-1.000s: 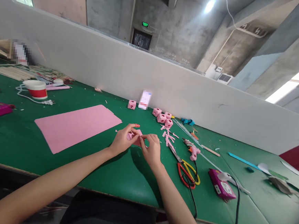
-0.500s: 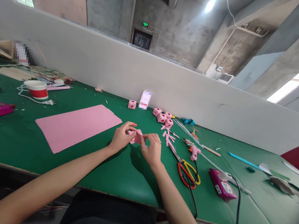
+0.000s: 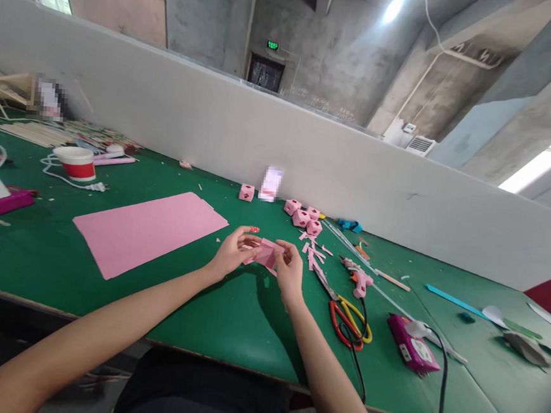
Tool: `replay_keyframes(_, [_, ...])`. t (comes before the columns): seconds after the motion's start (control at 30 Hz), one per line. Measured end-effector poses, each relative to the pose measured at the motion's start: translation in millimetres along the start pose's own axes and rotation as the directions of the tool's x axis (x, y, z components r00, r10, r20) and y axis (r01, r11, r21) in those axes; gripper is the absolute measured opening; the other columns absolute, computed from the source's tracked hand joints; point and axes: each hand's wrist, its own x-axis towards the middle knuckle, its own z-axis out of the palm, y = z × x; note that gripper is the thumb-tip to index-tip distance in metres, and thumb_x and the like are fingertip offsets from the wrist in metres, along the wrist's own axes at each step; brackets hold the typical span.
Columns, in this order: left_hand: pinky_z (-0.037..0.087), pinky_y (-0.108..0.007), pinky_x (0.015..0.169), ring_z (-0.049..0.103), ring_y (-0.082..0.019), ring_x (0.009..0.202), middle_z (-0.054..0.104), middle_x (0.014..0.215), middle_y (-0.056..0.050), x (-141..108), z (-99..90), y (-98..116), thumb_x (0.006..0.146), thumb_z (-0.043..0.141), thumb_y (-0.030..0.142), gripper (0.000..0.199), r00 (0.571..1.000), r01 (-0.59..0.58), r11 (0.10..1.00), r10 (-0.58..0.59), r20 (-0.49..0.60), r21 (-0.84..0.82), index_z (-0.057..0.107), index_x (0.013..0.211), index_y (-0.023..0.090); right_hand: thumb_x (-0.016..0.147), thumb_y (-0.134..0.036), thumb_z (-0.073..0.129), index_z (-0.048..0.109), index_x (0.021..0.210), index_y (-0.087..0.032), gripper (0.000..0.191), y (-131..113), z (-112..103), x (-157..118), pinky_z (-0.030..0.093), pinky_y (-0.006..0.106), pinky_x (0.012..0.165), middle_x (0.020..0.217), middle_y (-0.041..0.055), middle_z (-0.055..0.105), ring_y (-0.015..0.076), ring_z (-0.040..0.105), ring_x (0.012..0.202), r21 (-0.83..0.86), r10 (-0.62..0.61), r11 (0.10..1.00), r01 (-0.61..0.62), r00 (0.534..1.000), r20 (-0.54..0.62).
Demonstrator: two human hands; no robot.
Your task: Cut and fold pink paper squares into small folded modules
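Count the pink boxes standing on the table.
5: one box by the partition; to its right, a cluster of four beyond the scraps. The cluster may hide more.

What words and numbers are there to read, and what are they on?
None can be read clearly.
Green lit sign above the door: characters too small.
Handwriting on the back wall: too faint.
White label on the right-hand purple box: too small.
Middle pixelated patch and far-left pixelated patch: blurred out.
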Motion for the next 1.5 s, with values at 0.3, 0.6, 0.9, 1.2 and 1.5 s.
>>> replay_keyframes(0.3, [0.057, -0.030, 0.069, 0.071, -0.019, 0.085, 0.072, 0.099, -0.008, -1.8, -3.4, 3.5, 0.077, 0.075, 0.037, 0.050, 0.997, 0.047, 0.999, -0.048, -0.057, -0.024, 0.054, 0.118, 0.018, 0.085, -0.042, 0.058, 0.069, 0.102, -0.019, 0.030, 0.8, 8.0, -4.3, 0.049, 0.028, 0.059, 0.097, 0.0071, 0.074, 0.0165, 0.063, 0.069, 0.017, -0.004, 1.000, 0.003, 0.996, 0.085])
replay_keyframes(0.6, [0.059, -0.035, 0.073, 0.073, -0.022, 0.083, 0.074, 0.093, -0.006, -2.7, -2.7, 6.6, 0.076, 0.077, 0.042, 0.050, 0.997, 0.020, 0.999, -0.017, -0.074, 0.047, 0.057, 0.115, 0.017, 0.084, -0.043, 0.065, 0.070, 0.081, -0.021, 0.023, -4.7, 9.8, -9.1, 0.052, 0.028, 0.062, 0.085, 0.0056, 0.074, 0.0191, 0.068, 0.074, -0.174, -0.075, 0.980, 0.098, 0.988, 0.136])
replay_keyframes(0.9, [0.059, -0.033, 0.069, 0.073, -0.020, 0.077, 0.074, 0.093, -0.005, -3.2, -4.8, 4.0, 0.076, 0.077, 0.043, 0.053, 0.998, -0.008, 0.995, 0.014, -0.055, 0.102, 0.056, 0.118, 0.019, 0.083, -0.037, 0.067, 0.071, 0.084, -0.023, 0.015, -6.1, 7.8, -11.6, 0.053, 0.032, 0.072, 0.088, 0.0041, 0.072, 0.0194, 0.068, 0.078, -0.276, -0.222, 0.922, 0.270, 0.956, 0.192])
replay_keyframes(1.2, [0.056, -0.035, 0.083, 0.073, -0.024, 0.093, 0.077, 0.092, -0.006, -3.8, -4.2, 6.3, 0.078, 0.075, 0.042, 0.049, 0.996, 0.004, 0.987, 0.010, -0.084, 0.161, 0.057, 0.117, 0.019, 0.084, -0.042, 0.060, 0.072, 0.081, -0.020, 0.025, -4.5, 7.9, -5.5, 0.051, 0.029, 0.061, 0.081, 0.0046, 0.075, 0.0201, 0.069, 0.072, -0.078, 0.022, 0.997, -0.009, 0.986, 0.167])
replay_keyframes(1.5, [0.056, -0.036, 0.080, 0.074, -0.024, 0.087, 0.077, 0.088, -0.005, -5.1, -2.4, 9.3, 0.076, 0.076, 0.041, 0.049, 0.998, 0.027, 0.991, -0.020, -0.052, 0.131, 0.056, 0.115, 0.019, 0.073, -0.050, 0.072, 0.072, 0.081, -0.019, 0.032, -3.2, 5.8, -1.9, 0.051, 0.028, 0.063, 0.079, 0.0042, 0.072, 0.0178, 0.064, 0.071, 0.151, 0.164, 0.970, -0.190, 0.972, 0.165])
